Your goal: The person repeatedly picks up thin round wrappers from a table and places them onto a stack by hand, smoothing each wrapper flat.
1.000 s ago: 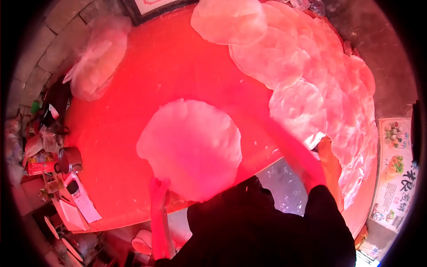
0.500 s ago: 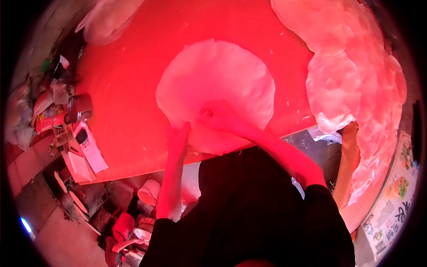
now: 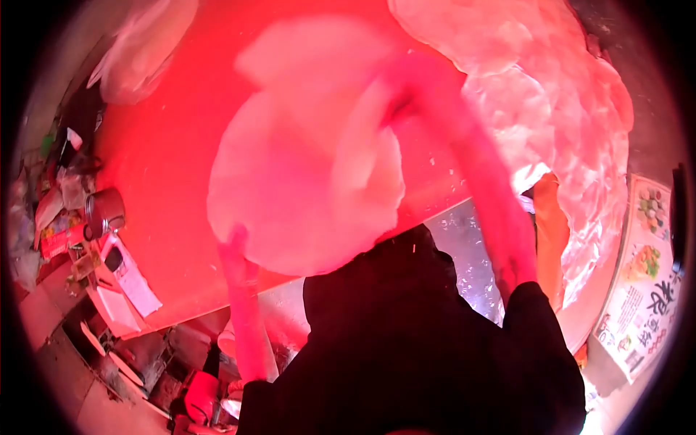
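Note:
Under strong red light, a large round thin sheet of dough [image 3: 290, 181] lies on the red table near its front edge. My left hand [image 3: 238, 250] is at its near left edge, the fingers close together on the rim. My right hand [image 3: 402, 83] is raised over the far right side, gripping dough that hangs in a lifted, folded flap [image 3: 355, 148]. A blurred upper part of dough [image 3: 312, 51] spreads out beyond the round one. Motion smears the right fingers, and I cannot tell whether both parts are one sheet.
Several overlapping dough sheets [image 3: 551, 123] cover the right side. Clear plastic [image 3: 141, 58] lies at the far left. A dark jar [image 3: 106, 210] and a pink-white box [image 3: 132, 275] stand at the left edge. A printed poster [image 3: 638, 283] is at right.
My right hand has moved up and right from the dough's middle, lifting dough with it. My left hand stays at the near left edge. The view has shifted right.

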`<action>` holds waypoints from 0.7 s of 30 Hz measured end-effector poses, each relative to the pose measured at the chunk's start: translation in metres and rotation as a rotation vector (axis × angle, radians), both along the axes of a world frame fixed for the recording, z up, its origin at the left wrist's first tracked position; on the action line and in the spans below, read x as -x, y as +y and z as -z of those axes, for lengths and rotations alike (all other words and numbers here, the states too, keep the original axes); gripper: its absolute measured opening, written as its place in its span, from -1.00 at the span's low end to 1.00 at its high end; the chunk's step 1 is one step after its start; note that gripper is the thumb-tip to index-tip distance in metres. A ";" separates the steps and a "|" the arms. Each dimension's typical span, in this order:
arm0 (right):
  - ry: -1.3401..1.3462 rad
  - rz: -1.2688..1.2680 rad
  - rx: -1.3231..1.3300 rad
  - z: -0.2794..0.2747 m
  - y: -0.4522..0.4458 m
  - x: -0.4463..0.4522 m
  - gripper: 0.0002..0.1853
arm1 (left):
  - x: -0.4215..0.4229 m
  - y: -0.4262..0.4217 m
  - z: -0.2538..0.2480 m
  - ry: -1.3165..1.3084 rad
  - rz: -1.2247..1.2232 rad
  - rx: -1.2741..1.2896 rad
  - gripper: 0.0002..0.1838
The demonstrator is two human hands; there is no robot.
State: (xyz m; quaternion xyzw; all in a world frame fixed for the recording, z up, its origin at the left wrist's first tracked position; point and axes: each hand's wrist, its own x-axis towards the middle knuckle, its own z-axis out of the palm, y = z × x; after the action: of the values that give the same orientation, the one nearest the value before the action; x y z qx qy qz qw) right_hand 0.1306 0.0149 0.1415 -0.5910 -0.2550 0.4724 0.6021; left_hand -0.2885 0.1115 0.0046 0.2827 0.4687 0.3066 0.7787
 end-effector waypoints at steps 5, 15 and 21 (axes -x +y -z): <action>0.061 0.357 -0.209 -0.023 -0.071 -0.103 -0.65 | -0.005 0.008 0.011 -0.054 0.020 0.024 -0.60; 0.437 0.752 0.238 0.187 -0.206 -0.177 -0.61 | 0.023 0.009 0.021 -0.095 0.037 0.050 -0.60; -0.377 0.757 0.389 0.139 -0.194 -0.127 -0.67 | 0.038 0.009 0.015 -0.076 0.048 0.049 -0.60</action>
State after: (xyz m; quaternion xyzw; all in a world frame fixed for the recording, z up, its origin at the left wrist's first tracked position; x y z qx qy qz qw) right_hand 0.2576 -0.1790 0.0028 -0.8199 -0.0330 0.1426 0.5534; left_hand -0.3262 0.1204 -0.0101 0.2629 0.4393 0.2866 0.8098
